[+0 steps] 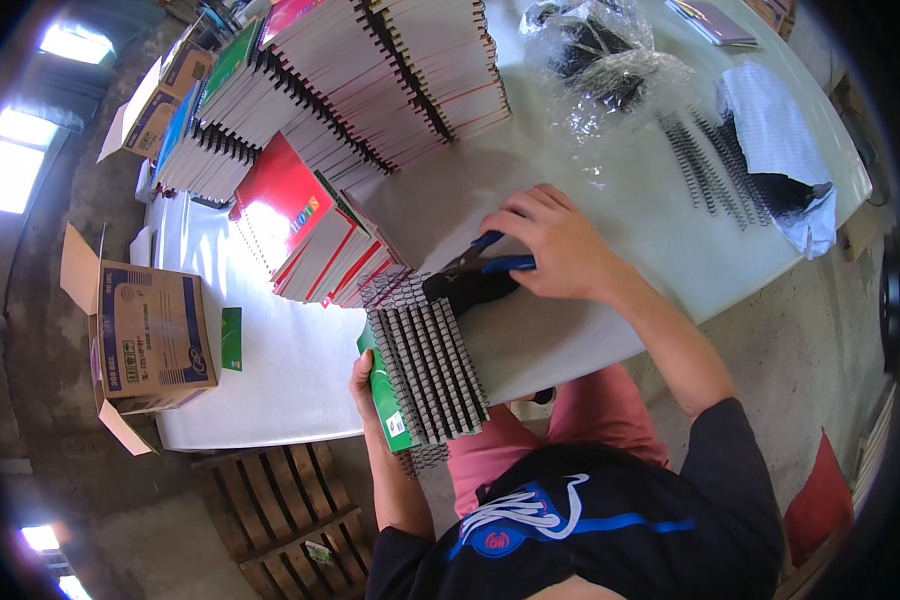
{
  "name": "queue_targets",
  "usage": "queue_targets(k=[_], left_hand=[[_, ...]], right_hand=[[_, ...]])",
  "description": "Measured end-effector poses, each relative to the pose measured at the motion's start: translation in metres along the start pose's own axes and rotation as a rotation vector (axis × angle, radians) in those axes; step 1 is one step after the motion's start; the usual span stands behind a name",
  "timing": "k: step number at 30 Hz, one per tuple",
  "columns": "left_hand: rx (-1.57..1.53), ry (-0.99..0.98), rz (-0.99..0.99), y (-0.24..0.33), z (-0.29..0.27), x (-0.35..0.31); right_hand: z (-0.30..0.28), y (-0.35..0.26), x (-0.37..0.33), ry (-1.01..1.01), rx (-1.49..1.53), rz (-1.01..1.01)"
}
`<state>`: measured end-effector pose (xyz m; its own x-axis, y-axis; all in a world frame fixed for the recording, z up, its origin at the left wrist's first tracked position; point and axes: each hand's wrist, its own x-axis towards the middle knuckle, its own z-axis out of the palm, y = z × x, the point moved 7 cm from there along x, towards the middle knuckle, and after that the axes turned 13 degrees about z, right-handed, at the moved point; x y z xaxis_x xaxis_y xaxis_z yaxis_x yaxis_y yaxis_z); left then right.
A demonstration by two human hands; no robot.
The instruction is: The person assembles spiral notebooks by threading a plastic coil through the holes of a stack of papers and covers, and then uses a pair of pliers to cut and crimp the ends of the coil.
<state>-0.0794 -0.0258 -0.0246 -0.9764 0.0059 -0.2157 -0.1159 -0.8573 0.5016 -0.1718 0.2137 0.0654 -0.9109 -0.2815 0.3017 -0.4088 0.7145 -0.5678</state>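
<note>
My left hand (362, 382) is closed around the edge of a stack of spiral-bound notebooks (428, 375) at the table's near edge. Black coils line the side of the stack facing up, and a green cover (388, 405) shows beside my fingers. In my right hand (562, 245) is a pair of pliers (462, 280) with blue-ended handles, which stand apart. The dark head of the pliers is at the stack's far end, by the coil ends. Whether its jaws grip a coil, I cannot tell. Just beyond the stack lies a pile of red-covered notebooks (290, 215).
Tall stacks of bound notebooks (360, 85) fill the far left. Loose black coils (705, 165), clear plastic wrap (595, 70) and a white-and-black bundle (780, 130) lie at the far right. An open cardboard box (150, 335) is at the left, near a small green card (231, 339).
</note>
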Motion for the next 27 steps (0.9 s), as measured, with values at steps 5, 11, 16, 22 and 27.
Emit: queue_targets(k=[5, 11, 16, 22, 27], left_hand=[[0.033, 0.048, 0.017, 0.001, -0.010, -0.003], [0.033, 0.050, 0.023, 0.002, -0.014, -0.002], [0.037, 0.034, 0.002, 0.002, -0.015, -0.003], [0.027, 0.067, 0.016, 0.001, 0.011, -0.001], [-0.004, -0.018, -0.006, 0.002, 0.007, 0.004]], right_hand=[[0.007, -0.019, -0.003, -0.037, -0.026, -0.094], [0.015, -0.019, -0.004, -0.034, -0.045, -0.127], [0.025, -0.017, -0.005, -0.140, -0.051, -0.107], [0.036, -0.003, -0.005, -0.185, -0.157, 0.002], [0.015, 0.001, 0.002, -0.005, -0.194, 0.008]])
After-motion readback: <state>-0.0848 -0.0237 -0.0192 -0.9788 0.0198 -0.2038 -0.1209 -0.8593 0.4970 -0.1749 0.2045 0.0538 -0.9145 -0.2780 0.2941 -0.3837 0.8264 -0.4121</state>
